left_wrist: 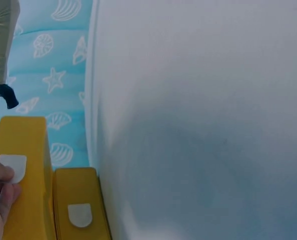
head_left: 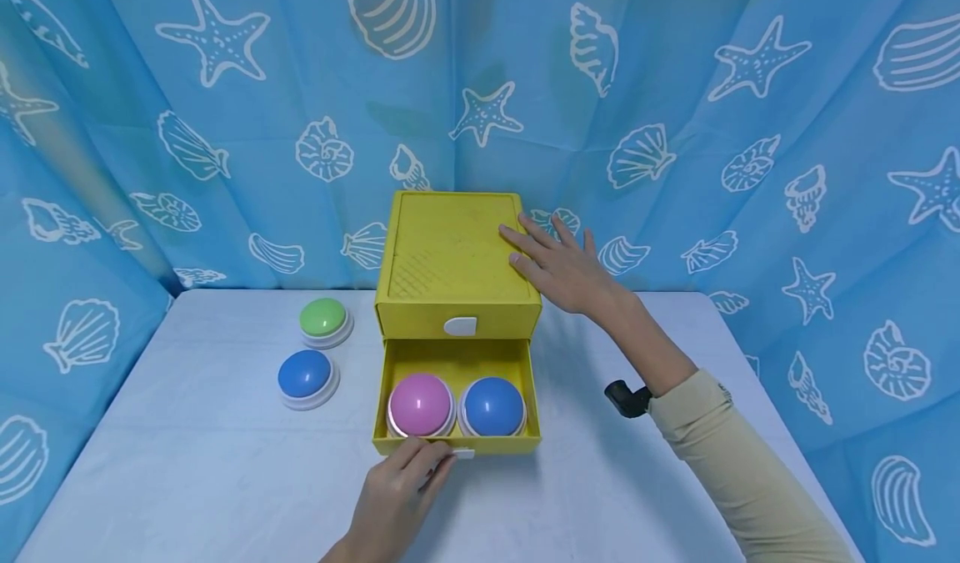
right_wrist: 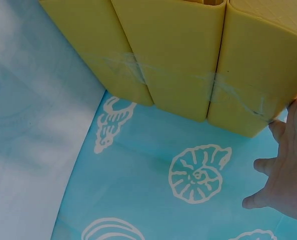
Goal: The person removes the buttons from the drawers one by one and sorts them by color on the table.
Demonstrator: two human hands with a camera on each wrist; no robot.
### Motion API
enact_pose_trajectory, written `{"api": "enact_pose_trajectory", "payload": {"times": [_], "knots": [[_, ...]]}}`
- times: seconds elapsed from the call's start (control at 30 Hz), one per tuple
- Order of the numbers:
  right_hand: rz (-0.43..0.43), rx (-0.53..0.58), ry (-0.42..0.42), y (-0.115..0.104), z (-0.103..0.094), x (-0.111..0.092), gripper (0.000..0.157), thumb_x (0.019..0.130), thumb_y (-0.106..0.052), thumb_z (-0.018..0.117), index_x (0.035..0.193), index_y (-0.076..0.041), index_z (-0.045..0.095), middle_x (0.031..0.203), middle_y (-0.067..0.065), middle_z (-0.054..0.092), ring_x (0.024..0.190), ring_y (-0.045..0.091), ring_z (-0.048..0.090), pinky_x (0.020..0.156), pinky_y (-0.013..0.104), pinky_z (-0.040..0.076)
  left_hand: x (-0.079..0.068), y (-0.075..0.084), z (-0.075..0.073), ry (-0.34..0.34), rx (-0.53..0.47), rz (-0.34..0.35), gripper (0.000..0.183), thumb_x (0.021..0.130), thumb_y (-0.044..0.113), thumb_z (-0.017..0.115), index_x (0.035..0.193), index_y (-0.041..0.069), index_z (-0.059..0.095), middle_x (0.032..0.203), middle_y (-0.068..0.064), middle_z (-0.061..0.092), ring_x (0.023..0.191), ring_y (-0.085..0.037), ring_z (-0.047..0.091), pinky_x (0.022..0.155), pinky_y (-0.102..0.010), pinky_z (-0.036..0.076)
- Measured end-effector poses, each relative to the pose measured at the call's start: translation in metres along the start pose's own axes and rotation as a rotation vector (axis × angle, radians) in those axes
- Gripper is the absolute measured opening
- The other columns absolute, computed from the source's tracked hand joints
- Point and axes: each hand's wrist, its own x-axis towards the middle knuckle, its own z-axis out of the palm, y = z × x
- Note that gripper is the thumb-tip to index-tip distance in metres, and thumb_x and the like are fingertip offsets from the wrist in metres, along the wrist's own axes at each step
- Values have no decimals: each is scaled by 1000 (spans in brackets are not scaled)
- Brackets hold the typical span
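Note:
A yellow drawer cabinet [head_left: 456,246] stands at the back of the table, with one drawer [head_left: 456,354] pulled out toward me. Inside that drawer sit a pink dome button [head_left: 420,404] on the left and a blue dome button [head_left: 492,406] on the right, both with white bases. My left hand [head_left: 401,492] is at the drawer's front, its thumb and fingers pinching the white handle [left_wrist: 14,167]. My right hand [head_left: 562,267] rests its spread fingers on the cabinet's top right edge; the right wrist view shows the hand [right_wrist: 288,165] beside the cabinet's side.
Left of the cabinet, a green dome button [head_left: 323,318] and another blue dome button [head_left: 304,374] lie on the white table [head_left: 225,463]. A lower closed drawer [left_wrist: 81,200] shows beside the pulled-out one. Blue shell-patterned curtain [head_left: 300,87] hangs behind and at both sides.

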Motion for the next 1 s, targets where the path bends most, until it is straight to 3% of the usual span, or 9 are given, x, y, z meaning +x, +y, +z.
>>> {"api": "enact_pose_trajectory", "payload": {"times": [0.1,0.2,0.23,0.33,0.4,0.47,0.7,0.9,1.0], "knots": [[0,4,-2,0,0,-1,60,104,-60,18,160,-37,17,167,-5,4,150,39,-6,111,71,-7,-2,1,-1,-6,-7,2,13,93,22,72,89,10,71,83,5,61,71,-5,63,69,-11,53],[1,7,-3,-1,-1,-1,60,104,-60,18,160,-37,18,167,-5,5,150,39,-6,111,71,-7,-3,2,-1,-2,-12,8,39,102,37,46,90,10,71,85,4,62,71,-5,64,70,-11,53],[2,7,-3,-1,-1,-1,60,104,-60,18,160,-37,18,167,-5,5,150,39,-6,111,71,-7,-3,2,-1,1,-14,10,37,101,36,47,90,10,71,85,4,62,72,-5,64,70,-12,54],[3,5,-7,-1,-1,-1,60,104,-60,17,160,-37,17,166,-6,4,150,39,-6,111,71,-7,-3,3,-1,2,-19,3,11,90,20,74,89,10,71,85,4,61,71,-5,64,70,-11,53],[5,4,-9,-1,-1,-1,60,104,-61,17,160,-38,17,166,-6,4,150,39,-6,111,71,-7,-3,3,-1,-3,-27,-6,24,74,8,89,90,10,71,85,4,61,71,-4,64,68,-9,52],[9,1,-10,0,-1,-1,61,103,-62,17,159,-38,17,166,-6,3,150,39,-7,111,72,-8,-3,4,-1,-13,-49,-25,39,62,-3,93,91,9,71,87,4,62,70,-4,63,66,-8,51],[1,8,-7,1,0,0,61,103,-62,16,159,-39,17,166,-7,3,150,39,-7,111,72,-8,0,8,-14,-101,-140,-136,32,69,3,90,96,9,73,91,4,67,72,-8,65,63,-13,54],[2,9,-7,0,0,0,62,103,-63,16,159,-38,17,166,-7,3,150,39,-7,111,71,-9,19,5,-36,-174,-359,-199,24,77,-1,84,97,9,73,92,6,70,81,-8,68,69,-20,58],[5,13,-6,0,0,0,62,103,-62,17,160,-37,17,166,-6,3,150,39,-7,111,71,-9,31,-2,-47,-223,-413,-220,24,81,0,81,100,10,72,94,7,70,85,-6,67,74,-21,58]]}}
